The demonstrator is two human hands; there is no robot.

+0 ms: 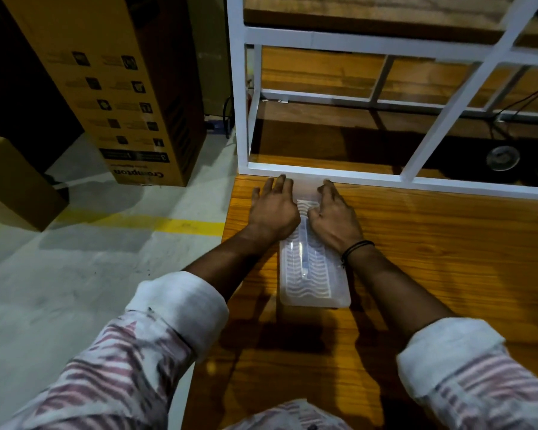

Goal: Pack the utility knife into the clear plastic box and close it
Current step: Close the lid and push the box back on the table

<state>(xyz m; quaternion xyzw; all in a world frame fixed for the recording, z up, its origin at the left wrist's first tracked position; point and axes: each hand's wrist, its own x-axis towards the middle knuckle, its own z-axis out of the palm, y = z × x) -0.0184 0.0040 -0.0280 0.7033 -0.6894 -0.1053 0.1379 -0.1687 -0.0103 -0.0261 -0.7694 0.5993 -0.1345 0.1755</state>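
Head view: the left hand [274,212] and right hand [334,218] press flat, fingers spread, grasping nothing, on the far end of the clear ribbed plastic box [314,274] lying on the orange wooden table [432,259]. A pale elongated shape, apparently the utility knife [305,256], lies inside. Even downward pressure along the lid edges should seat it.

Both arms wear a light shirt with reddish-pink stripes in an irregular, wavy pattern. Left sleeve [156,346] is rolled back to mid-forearm, plain white inner cuff showing, small dark spot on the cuff edge. Right sleeve [466,370] is rolled the same way, white cuff band, same stripes above it. Forearms are bare below the cuffs. Right wrist carries a thin black cord bracelet [356,247], doubled strands, short loose end hanging. Left hand [274,209] and right hand [336,217]: bare, unmarked.
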